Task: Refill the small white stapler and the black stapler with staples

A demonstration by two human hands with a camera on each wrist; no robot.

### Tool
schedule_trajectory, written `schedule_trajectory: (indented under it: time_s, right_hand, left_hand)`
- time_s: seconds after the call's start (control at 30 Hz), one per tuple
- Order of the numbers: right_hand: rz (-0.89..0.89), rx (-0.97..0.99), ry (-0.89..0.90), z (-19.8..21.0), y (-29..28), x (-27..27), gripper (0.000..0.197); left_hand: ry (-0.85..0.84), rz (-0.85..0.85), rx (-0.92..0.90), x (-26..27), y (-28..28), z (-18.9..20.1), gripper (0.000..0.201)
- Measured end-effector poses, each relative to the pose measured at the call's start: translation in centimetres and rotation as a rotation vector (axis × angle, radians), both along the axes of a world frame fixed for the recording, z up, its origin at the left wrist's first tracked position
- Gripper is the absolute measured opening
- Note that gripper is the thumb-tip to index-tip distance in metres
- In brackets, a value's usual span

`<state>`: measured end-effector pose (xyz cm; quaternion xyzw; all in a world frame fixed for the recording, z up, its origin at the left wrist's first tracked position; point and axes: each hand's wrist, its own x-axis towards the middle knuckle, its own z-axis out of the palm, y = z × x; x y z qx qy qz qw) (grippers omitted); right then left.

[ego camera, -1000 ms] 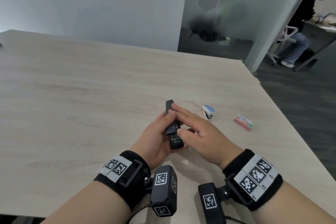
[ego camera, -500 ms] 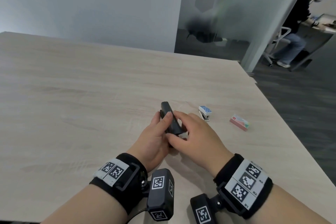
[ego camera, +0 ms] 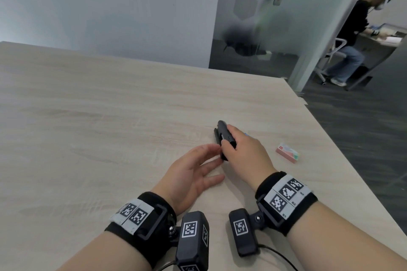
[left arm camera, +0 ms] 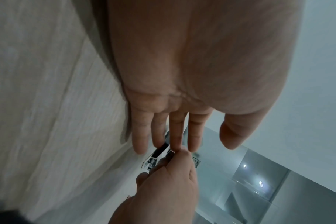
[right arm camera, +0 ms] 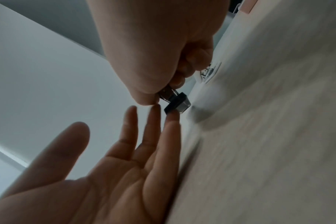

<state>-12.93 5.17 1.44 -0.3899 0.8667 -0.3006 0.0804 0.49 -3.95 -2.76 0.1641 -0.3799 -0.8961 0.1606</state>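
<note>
black stapler (ego camera: 225,138) gripped in right hand (ego camera: 244,152), left hand (ego camera: 189,171) beside

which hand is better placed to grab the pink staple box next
Left, probably. The left hand is open and holds nothing, while the right hand grips the black stapler. The small pink staple box does lie on the right side, though.

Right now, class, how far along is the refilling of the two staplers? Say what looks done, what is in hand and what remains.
Done: nothing can be confirmed; no staples show in either stapler. In hand: the right hand grips the black stapler, while the left hand is open beside it. Left: the staple box lies on the table; the white stapler is hidden.
</note>
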Motion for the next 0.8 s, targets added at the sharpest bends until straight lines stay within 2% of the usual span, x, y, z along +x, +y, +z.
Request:
schedule_trajectory:
  time_s: [0.1, 0.27, 0.5, 0.57, 0.67, 0.73, 0.8]
  right_hand:
    - [-0.013, 0.067, 0.014, -0.4, -0.5, -0.8, 0.055]
    - [-0.003, 0.129, 0.057, -0.6, -0.5, -1.0, 0.059]
    - [0.032, 0.184, -0.025, 0.0, 0.4, -0.9, 0.071]
    - [0.019, 0.161, -0.039, 0.4, 0.9, -0.9, 0.067]
    - [-0.005, 0.112, -0.051, 1.5, 2.0, -0.9, 0.049]
    - [-0.005, 0.053, -0.07, 2.6, 2.9, -0.8, 0.031]
    - [-0.011, -0.052, -0.122, 3.6, 3.7, -0.9, 0.03]
  left_hand:
    - [-0.026, 0.007, -0.015, 0.0, 0.2, 0.2, 0.031]
    - [-0.051, 0.031, -0.094, 0.3, 0.4, 0.4, 0.031]
    - [-0.089, 0.077, -0.139, 0.5, 1.1, 1.3, 0.03]
    - [-0.119, 0.082, -0.155, 0.4, 1.4, 1.6, 0.027]
    - [-0.196, 0.071, -0.203, 0.4, 1.7, 2.3, 0.022]
    - [-0.245, 0.05, -0.287, 0.3, 1.9, 3.3, 0.019]
    - [-0.303, 0.04, -0.415, 0.5, 2.2, 4.5, 0.018]
